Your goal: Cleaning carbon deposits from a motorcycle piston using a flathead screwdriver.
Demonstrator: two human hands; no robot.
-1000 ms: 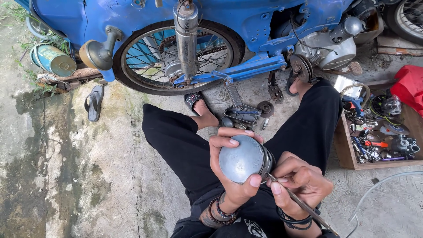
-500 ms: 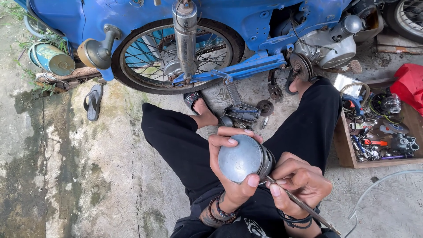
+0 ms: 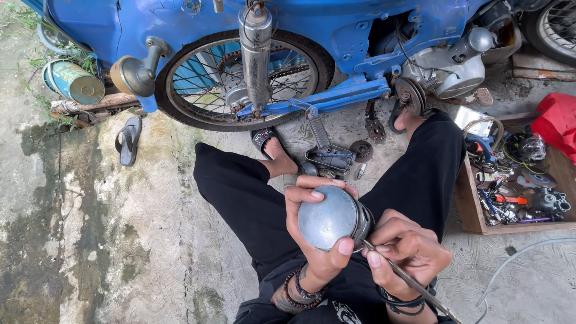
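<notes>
Right there in the person's lap, the left hand (image 3: 318,240) was wrapped around a round grey metal housing (image 3: 329,217), fingers curled over its top edge and the thumb pressed against its lower rim, clamped firmly on it. The domed back of the housing faced the camera, held above the black trousers (image 3: 240,192). Just beside it, the right hand (image 3: 408,249) had its fingers pinched together on a thin metal tool (image 3: 408,279), the tip touching the housing's right edge where a ribbed ring showed. Beaded bracelets (image 3: 300,291) sat on both wrists.

Ahead of the person's knees lay a blue motorcycle (image 3: 336,36) on its side, the spoked wheel (image 3: 240,78) and chrome exhaust pipe (image 3: 256,54) towards the camera. A sandalled foot (image 3: 270,147) rested just under that wheel, near loose metal parts (image 3: 330,156) on the concrete. A lone dark sandal (image 3: 128,141) lay well apart to the left, near a tin can (image 3: 75,83). To the right stood a wooden box (image 3: 474,210) crammed with tools and small parts, a red cloth (image 3: 555,120) just behind it.
</notes>
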